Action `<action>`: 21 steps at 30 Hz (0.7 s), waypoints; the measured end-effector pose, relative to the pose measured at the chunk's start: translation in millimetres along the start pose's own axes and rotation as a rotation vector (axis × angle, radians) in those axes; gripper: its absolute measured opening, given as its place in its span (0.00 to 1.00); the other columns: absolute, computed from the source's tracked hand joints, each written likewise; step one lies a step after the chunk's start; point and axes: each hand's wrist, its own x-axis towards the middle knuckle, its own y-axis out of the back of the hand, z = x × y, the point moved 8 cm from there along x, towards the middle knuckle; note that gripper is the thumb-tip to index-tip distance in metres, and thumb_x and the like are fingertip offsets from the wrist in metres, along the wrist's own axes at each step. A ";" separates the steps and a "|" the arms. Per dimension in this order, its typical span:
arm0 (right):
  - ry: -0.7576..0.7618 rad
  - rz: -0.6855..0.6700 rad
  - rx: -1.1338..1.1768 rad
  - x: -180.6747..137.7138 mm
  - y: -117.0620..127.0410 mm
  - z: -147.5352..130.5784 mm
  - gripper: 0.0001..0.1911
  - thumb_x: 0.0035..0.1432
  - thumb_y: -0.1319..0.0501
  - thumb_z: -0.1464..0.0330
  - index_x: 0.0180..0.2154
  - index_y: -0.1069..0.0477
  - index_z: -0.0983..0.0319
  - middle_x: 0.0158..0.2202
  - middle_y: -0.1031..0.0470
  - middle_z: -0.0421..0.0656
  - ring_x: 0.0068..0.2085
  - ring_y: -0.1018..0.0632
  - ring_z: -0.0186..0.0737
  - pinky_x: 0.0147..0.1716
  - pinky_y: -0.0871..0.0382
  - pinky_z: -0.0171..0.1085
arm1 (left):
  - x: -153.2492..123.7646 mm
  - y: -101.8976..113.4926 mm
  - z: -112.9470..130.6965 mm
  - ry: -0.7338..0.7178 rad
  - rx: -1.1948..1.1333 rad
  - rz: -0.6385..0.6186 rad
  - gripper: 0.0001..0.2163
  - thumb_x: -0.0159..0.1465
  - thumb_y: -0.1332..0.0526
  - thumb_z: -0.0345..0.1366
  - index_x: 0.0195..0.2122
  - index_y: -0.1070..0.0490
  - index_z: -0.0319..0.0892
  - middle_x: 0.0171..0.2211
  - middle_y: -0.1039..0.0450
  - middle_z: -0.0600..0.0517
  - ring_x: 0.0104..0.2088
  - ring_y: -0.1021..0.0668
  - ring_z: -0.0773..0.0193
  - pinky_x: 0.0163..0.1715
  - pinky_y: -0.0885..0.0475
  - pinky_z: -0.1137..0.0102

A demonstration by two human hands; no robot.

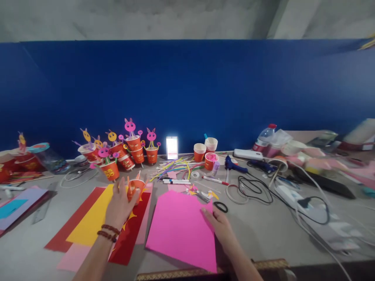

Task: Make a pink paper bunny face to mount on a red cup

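Note:
My left hand (121, 205), with a beaded bracelet on its wrist, is at an orange-red paper cup (135, 189). The thumb crosses the cup's front and the fingers lie along its left side, partly hiding it. Beneath that hand are yellow paper (90, 216) and dark red paper (125, 244) with yellow cut-out points. In my right hand (218, 222) is the right edge of a bright pink sheet of paper (181, 226), thumb on top. The sheet's near right corner reaches the table's front edge.
Decorated cups with rabbit-like faces (134, 144) stand at the back left. Behind the pink sheet lie coloured pipe cleaners (175, 168), markers (177, 181) and paper scraps. Stacked cups (199, 152), a blue glue gun (234, 166), cables (254, 191) and a power strip (293, 197) are rightward.

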 end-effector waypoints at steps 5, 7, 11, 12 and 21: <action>0.215 -0.041 -0.361 3.9 -12.2 -6.4 0.16 0.58 0.40 0.59 0.43 0.25 0.62 0.40 0.19 0.46 0.42 0.21 0.51 0.42 0.29 0.43 | -44.4 24.3 51.6 -0.321 -0.084 0.207 0.25 0.65 0.44 0.46 0.61 0.40 0.40 0.60 0.37 0.38 0.61 0.35 0.43 0.59 0.38 0.50; 0.193 0.012 -0.588 3.7 -9.7 -2.5 0.15 0.58 0.42 0.61 0.43 0.26 0.61 0.34 0.20 0.45 0.35 0.21 0.49 0.37 0.29 0.42 | -75.1 11.6 77.9 -0.488 -0.132 0.076 0.19 0.67 0.44 0.43 0.58 0.35 0.44 0.54 0.30 0.43 0.57 0.30 0.48 0.57 0.35 0.54; 0.149 0.077 -0.913 -1.5 -6.5 1.8 0.19 0.58 0.46 0.65 0.50 0.31 0.61 0.35 0.20 0.46 0.33 0.20 0.49 0.33 0.28 0.41 | -138.3 -26.7 116.3 -0.797 -0.066 -0.217 0.27 0.65 0.41 0.47 0.64 0.41 0.50 0.61 0.34 0.47 0.58 0.31 0.48 0.55 0.33 0.55; 0.159 0.077 -0.953 -3.4 -6.7 1.8 0.22 0.58 0.46 0.66 0.54 0.33 0.62 0.39 0.20 0.48 0.35 0.19 0.50 0.34 0.28 0.41 | -148.5 -33.3 120.8 -0.846 -0.040 -0.254 0.30 0.63 0.40 0.49 0.66 0.44 0.51 0.62 0.36 0.46 0.59 0.31 0.46 0.55 0.34 0.54; 0.259 0.039 -1.076 -6.6 1.0 -0.3 0.24 0.59 0.46 0.66 0.57 0.30 0.60 0.41 0.18 0.50 0.36 0.19 0.52 0.34 0.26 0.43 | -147.3 -48.5 121.7 -0.893 0.002 -0.386 0.32 0.64 0.40 0.50 0.67 0.48 0.54 0.67 0.45 0.46 0.64 0.38 0.44 0.60 0.43 0.46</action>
